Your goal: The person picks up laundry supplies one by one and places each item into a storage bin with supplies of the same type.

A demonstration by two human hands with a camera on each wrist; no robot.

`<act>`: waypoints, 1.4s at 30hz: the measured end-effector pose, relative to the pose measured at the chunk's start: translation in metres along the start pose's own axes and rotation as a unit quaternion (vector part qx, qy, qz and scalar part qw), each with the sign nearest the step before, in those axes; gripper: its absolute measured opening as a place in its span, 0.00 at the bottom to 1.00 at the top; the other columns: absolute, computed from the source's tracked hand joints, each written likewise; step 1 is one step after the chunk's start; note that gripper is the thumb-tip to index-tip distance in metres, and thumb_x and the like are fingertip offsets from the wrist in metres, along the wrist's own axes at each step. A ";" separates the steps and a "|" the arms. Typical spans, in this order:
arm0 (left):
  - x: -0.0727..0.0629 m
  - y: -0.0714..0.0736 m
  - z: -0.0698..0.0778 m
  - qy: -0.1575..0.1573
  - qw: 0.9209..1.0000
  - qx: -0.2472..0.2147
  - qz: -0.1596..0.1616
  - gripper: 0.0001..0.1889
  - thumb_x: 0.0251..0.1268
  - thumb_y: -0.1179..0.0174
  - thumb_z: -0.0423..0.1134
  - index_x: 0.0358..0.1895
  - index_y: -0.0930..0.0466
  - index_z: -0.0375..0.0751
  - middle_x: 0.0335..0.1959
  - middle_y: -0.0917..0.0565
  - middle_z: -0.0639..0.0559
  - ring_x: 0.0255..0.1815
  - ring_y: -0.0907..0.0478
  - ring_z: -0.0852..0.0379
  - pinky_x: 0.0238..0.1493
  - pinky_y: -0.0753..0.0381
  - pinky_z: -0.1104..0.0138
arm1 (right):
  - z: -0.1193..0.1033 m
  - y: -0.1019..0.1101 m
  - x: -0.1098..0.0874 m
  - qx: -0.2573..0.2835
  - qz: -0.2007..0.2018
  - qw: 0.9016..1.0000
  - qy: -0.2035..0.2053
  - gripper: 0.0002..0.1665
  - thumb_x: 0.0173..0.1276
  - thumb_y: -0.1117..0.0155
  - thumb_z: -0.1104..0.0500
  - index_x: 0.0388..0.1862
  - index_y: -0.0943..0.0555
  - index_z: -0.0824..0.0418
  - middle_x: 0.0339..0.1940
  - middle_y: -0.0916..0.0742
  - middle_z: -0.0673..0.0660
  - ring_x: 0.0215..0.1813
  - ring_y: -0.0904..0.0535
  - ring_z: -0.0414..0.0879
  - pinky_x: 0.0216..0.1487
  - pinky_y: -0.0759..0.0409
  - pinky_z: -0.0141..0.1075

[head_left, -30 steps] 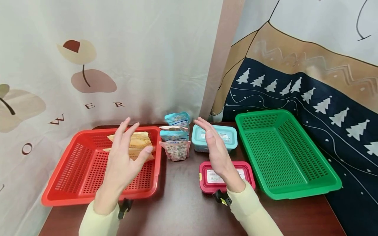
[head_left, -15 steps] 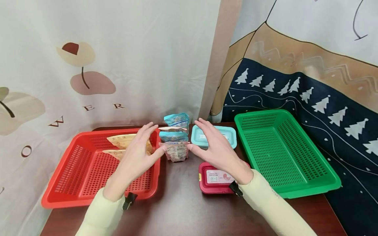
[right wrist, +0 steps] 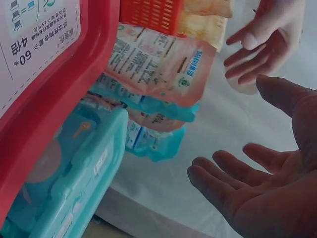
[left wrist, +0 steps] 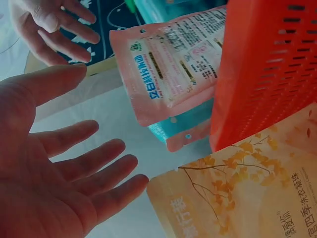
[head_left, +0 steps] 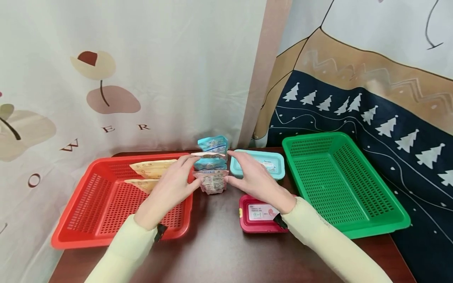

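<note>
A row of stand-up pouches, pink and blue by turns, stands on the table between my hands; the front pink pouch (head_left: 213, 184) faces me, with a blue pouch (head_left: 214, 144) at the back. My left hand (head_left: 173, 181) hovers to their left over the red basket's side, fingers spread and slightly bent. On the other side my right hand (head_left: 259, 179) hangs over the two boxes with its thumb near the pink pouch. Both wrist views show a gap between fingers and pouches, and neither hand holds anything. Two yellow pouches (head_left: 152, 169) in the basket are partly hidden by my left hand.
The red basket (head_left: 76, 232) stands at left, the green basket (head_left: 334, 184) at right. Between the pouches and the green basket sit a light-blue lidded box (head_left: 277, 167) and, nearer me, a magenta lidded box (head_left: 258, 226). Curtains (head_left: 198, 78) hang behind the table.
Both hands, raised and further apart at first, have lowered and come inward towards the pouches from either side. The pouches, boxes and baskets stay where they were.
</note>
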State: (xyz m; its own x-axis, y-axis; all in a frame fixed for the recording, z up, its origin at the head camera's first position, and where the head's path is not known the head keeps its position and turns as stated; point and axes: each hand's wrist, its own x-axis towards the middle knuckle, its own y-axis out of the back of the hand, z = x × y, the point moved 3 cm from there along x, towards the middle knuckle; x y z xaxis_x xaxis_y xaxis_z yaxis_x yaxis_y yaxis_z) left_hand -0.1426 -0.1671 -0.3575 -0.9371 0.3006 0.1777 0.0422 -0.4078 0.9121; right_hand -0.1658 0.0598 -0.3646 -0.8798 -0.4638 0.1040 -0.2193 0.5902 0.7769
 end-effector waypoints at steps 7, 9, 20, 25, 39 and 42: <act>0.007 -0.008 -0.002 -0.016 0.999 0.030 -0.010 0.24 0.65 0.30 0.38 0.61 0.20 0.31 0.54 0.18 0.37 0.43 0.19 0.44 0.52 0.17 0.47 | -0.001 -0.016 0.007 -0.031 -0.001 0.999 0.031 0.36 0.67 0.23 0.53 0.71 0.24 0.60 0.62 0.19 0.59 0.54 0.22 0.47 0.51 0.16 0.41; 0.009 -0.012 -0.003 -0.018 0.999 0.034 -0.011 0.21 0.65 0.30 0.37 0.58 0.18 0.31 0.50 0.17 0.38 0.40 0.18 0.45 0.48 0.17 0.49 | -0.001 -0.021 0.009 -0.034 -0.005 0.999 0.032 0.34 0.67 0.23 0.54 0.69 0.23 0.62 0.59 0.18 0.60 0.49 0.23 0.46 0.45 0.18 0.38; 0.019 -0.025 -0.011 -0.031 0.999 0.033 -0.025 0.14 0.63 0.28 0.30 0.51 0.16 0.33 0.35 0.13 0.43 0.31 0.18 0.48 0.35 0.16 0.55 | 0.005 -0.037 0.025 -0.054 -0.040 0.998 0.001 0.23 0.71 0.29 0.59 0.63 0.19 0.64 0.53 0.14 0.58 0.47 0.21 0.47 0.45 0.17 0.38; 0.022 -0.028 -0.016 -0.029 0.998 0.037 -0.032 0.09 0.64 0.30 0.29 0.47 0.13 0.36 0.31 0.13 0.46 0.28 0.22 0.48 0.32 0.20 0.56 | 0.007 -0.043 0.028 -0.089 -0.028 0.996 0.011 0.17 0.73 0.31 0.58 0.58 0.16 0.62 0.47 0.12 0.55 0.41 0.21 0.45 0.44 0.18 0.38; 0.025 -0.032 -0.019 -0.020 0.999 0.026 -0.035 0.06 0.68 0.33 0.29 0.32 0.11 0.42 0.15 0.26 0.58 0.21 0.32 0.54 0.25 0.33 0.63 | 0.010 -0.042 0.031 -0.098 -0.009 0.995 0.015 0.09 0.73 0.30 0.60 0.49 0.10 0.61 0.40 0.09 0.54 0.33 0.22 0.44 0.33 0.24 0.32; 0.023 -0.031 -0.018 -0.021 0.999 0.018 -0.030 0.06 0.68 0.33 0.29 0.33 0.10 0.41 0.14 0.27 0.58 0.20 0.33 0.55 0.25 0.34 0.63 | 0.010 -0.040 0.029 -0.090 -0.005 0.996 0.013 0.09 0.73 0.31 0.60 0.49 0.10 0.60 0.41 0.09 0.53 0.33 0.22 0.43 0.32 0.24 0.33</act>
State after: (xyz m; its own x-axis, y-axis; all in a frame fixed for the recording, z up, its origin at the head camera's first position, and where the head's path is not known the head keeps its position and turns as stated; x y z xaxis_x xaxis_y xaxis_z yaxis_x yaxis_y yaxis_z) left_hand -0.1719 -0.1628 -0.3883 -0.9226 0.3607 0.1370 -0.0006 -0.3564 0.9343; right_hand -0.1870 0.0297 -0.3988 -0.8662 -0.4873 0.1105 -0.1463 0.4587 0.8764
